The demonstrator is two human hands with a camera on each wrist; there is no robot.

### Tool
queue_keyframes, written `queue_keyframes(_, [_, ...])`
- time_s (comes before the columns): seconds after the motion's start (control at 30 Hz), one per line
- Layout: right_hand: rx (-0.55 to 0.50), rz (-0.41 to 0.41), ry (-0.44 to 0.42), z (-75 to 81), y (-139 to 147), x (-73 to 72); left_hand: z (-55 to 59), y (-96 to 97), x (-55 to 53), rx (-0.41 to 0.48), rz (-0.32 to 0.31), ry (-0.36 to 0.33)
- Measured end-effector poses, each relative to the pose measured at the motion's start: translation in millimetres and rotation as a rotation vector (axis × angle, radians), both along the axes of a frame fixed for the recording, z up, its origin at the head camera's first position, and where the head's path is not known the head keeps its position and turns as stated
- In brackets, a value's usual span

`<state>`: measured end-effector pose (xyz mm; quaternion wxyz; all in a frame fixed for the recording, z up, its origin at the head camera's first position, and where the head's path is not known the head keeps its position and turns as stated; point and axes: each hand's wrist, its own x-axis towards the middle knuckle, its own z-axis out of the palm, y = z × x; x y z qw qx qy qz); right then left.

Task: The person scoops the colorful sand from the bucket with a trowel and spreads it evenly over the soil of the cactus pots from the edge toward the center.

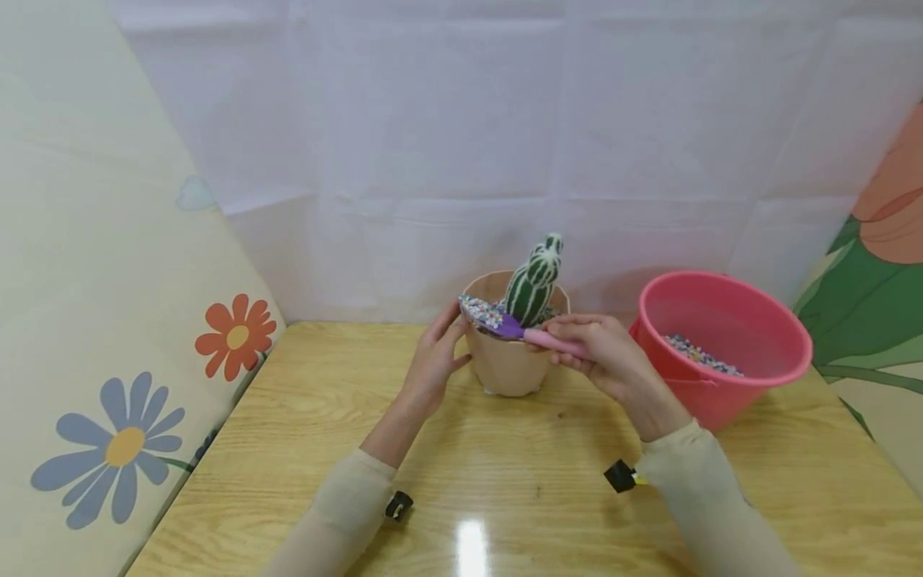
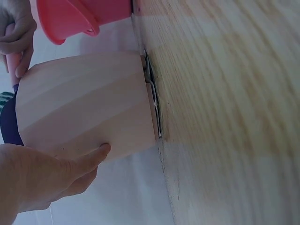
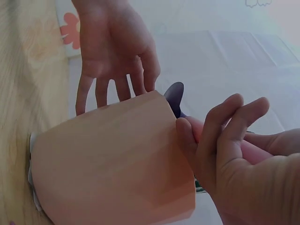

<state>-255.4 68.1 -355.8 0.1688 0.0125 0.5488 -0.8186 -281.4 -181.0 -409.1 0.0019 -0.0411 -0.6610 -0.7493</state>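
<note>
"What comes nearest?"

"Two pale sleeves (image 1: 346, 501), reaching in over the wooden table (image 1: 288, 457). By each wrist shows a small black piece (image 1: 620, 476); what it is, one cannot tell."

"And the hands?"

"The right hand (image 1: 602, 353) has its fingers bent round the pink handle of a scoop (image 1: 510, 327) and holds it firmly. The left hand (image 1: 433, 353) grasps nothing: its fingers are spread and fairly straight, laid against the pot's left side."

"Is the scoop loaded?"

"Yes, its purple blade carries a heap of small multicoloured grains (image 1: 479, 309). It lies across the pot's mouth at the near rim, tip toward the left hand. Whether the blade rests on that rim, the views leave unclear."

"What stands to the right?"

"A pink-red bucket (image 1: 710, 405), just beyond the right wrist, with more such grains (image 1: 699, 355) inside."

"And the pot itself?"

"The pot (image 1: 508, 367) is beige and stands upright on the table, left of the bucket and between the hands. A green cactus (image 1: 530, 294) with white stripes rises from it, leaning a little to the right."

"Farthest off?"

"A creased white cloth (image 1: 433, 120) hangs behind everything. On the left, a pale panel shows a blue-grey flower (image 1: 125, 446) and, farther back, a red one."
</note>
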Motion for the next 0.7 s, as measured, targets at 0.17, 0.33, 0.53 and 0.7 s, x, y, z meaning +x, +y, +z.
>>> queue_keyframes(0.17, [-0.066, 0.053, -0.035, -1.9, -0.2, -1.2, -0.4, -0.5, 0.0, 0.0, 0.003, -0.004])
queue_keyframes(0.33, [-0.155, 0.114, -0.059, -4.4, 0.4, -2.4, 0.4, 0.4, 0.6, -0.007, 0.007, -0.004])
queue_keyframes(0.53, [-0.24, 0.169, -0.075, -6.5, 2.3, -3.6, 1.3, 0.1, 2.7, -0.021, 0.014, -0.008])
queue_keyframes(0.7, [-0.321, 0.196, -0.118, -6.2, 4.3, -4.4, 0.8, -0.4, 2.6, -0.014, 0.018, -0.008])
